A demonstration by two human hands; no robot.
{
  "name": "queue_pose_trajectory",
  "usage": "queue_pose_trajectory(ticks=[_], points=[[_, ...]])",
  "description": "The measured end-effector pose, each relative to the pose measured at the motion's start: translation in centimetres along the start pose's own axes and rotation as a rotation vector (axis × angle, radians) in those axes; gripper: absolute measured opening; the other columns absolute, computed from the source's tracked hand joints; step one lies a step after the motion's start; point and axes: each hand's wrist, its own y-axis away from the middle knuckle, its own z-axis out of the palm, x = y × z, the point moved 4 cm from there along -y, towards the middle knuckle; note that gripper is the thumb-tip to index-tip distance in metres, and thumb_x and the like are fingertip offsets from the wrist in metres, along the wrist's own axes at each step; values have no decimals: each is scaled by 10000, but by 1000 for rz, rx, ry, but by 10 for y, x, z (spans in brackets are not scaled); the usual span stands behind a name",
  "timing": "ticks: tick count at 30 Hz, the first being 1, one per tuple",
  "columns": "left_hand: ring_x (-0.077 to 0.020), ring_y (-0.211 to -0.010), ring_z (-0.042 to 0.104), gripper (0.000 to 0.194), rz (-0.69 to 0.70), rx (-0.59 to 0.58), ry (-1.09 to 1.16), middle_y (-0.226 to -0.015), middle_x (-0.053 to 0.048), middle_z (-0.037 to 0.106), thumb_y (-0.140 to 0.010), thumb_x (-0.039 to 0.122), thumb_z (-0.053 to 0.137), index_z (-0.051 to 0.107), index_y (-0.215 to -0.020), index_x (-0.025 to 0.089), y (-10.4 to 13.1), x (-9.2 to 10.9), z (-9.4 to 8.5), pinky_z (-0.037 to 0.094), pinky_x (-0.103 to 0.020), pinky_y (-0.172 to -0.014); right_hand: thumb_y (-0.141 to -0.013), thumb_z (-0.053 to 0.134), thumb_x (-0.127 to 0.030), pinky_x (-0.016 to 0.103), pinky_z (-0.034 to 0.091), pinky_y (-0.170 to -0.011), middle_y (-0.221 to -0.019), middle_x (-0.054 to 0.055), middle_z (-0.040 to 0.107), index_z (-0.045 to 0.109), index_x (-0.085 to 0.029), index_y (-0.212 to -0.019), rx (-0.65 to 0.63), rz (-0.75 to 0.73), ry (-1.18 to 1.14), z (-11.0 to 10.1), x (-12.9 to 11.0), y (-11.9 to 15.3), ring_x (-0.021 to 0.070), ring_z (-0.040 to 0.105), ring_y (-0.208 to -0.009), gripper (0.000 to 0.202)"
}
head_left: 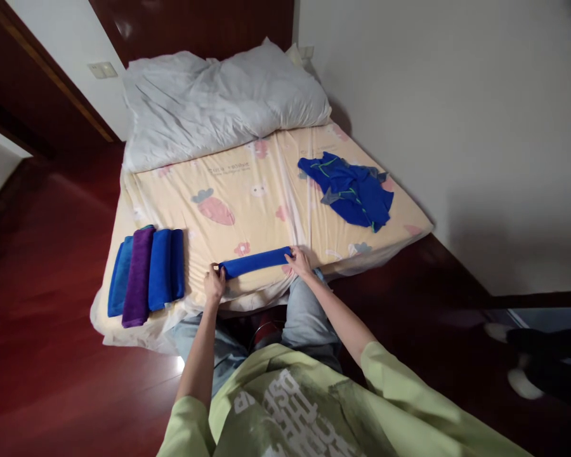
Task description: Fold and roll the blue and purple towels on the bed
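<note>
A blue towel (255, 262), folded into a long narrow strip, lies along the near edge of the bed. My left hand (214, 282) grips its left end, fingers closed round the corner. At the other end my right hand (299, 261) pinches the strip between thumb and fingers. Left of my left hand, several folded towels lie side by side: a blue-teal one (119, 279), a purple one (138, 276) and a blue one (160, 270) among them. Farther off on the right is a crumpled blue garment (352, 190) with green seams and grey parts.
The bed (171, 197) has a cream sheet printed with carrots and flowers. A large white pillow or quilt (219, 101) spans its far end. A wall (447, 127) borders the right side. At the lower right, another person's light shoe (525, 384) shows on the dark floor.
</note>
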Motion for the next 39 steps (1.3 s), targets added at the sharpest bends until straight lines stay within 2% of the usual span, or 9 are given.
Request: queue_pose_trajectory(ticks=[3, 8, 13, 19, 25, 29, 32, 36, 39], points=[[-353, -1166, 638, 287, 173, 84, -142, -1215, -214, 701, -1000, 314, 502, 678, -1163, 156, 5, 12, -5, 481, -493, -1031, -962, 596, -217, 421, 531, -982, -1261, 147, 724, 691, -205, -1282, 94, -231, 164, -5, -15, 9, 285, 663, -1158, 334], [-321, -1300, 597, 368, 575, -110, -285, -1385, -182, 663, -1028, 323, 506, 670, -1320, 168, 16, 27, -2, 475, -453, -1083, -942, 552, -136, 454, 469, -1073, -1322, 153, 706, 709, -175, -1308, -75, -530, 306, 1, -23, 22, 306, 600, -1304, 400], [-344, -1366, 566, 482, 602, -221, -417, -1464, -224, 612, -954, 160, 536, 607, -1430, 125, 11, 31, -4, 472, -471, -1082, -956, 576, -176, 461, 474, -1077, -1370, 178, 682, 665, -158, -1381, -142, -548, 406, 0, -22, 20, 324, 607, -1293, 435], [-307, -1131, 654, 490, 640, -312, -448, -1271, -212, 689, -932, 38, 445, 640, -1373, 128, 11, 38, -18, 497, -443, -1000, -931, 498, -92, 467, 497, -1018, -1210, 190, 714, 707, -195, -1240, -164, -602, 455, -7, -24, 10, 331, 637, -1159, 387], [-272, -1062, 625, 369, 734, -325, -366, -1132, -172, 685, -972, 97, 494, 659, -1301, 124, 84, 26, -33, 468, -410, -999, -896, 489, -72, 475, 489, -982, -1175, 177, 712, 719, -241, -1158, -180, -707, 449, -13, -35, 9, 342, 623, -1127, 388], [-275, -1019, 610, 382, 790, -302, -347, -1065, -160, 678, -992, 126, 459, 645, -1325, 119, 149, 13, -26, 468, -426, -966, -896, 474, -36, 506, 446, -1044, -1250, 190, 705, 739, -218, -1155, -279, -824, 458, -1, -73, 1, 352, 599, -1183, 413], [-280, -1023, 611, 433, 734, -266, -345, -1077, -152, 683, -973, 89, 427, 655, -1337, 139, 168, 0, -25, 487, -438, -949, -926, 457, -20, 513, 424, -1080, -1258, 179, 710, 745, -216, -1135, -348, -895, 445, 17, -119, -17, 342, 587, -1206, 406], [-291, -1046, 618, 471, 639, -194, -263, -1085, -151, 686, -979, 85, 422, 641, -1390, 155, 148, -20, -41, 503, -468, -966, -958, 474, -14, 501, 420, -1107, -1299, 144, 710, 734, -227, -1094, -415, -929, 353, 59, -192, -59, 314, 572, -1267, 363], [-311, -1104, 615, 512, 573, -123, -227, -1148, -163, 685, -981, 92, 411, 622, -1438, 183, 119, -37, -56, 506, -500, -1000, -928, 538, 9, 500, 408, -1152, -1302, 120, 712, 716, -224, -1075, -444, -974, 279, 110, -246, -92, 300, 554, -1320, 328]])
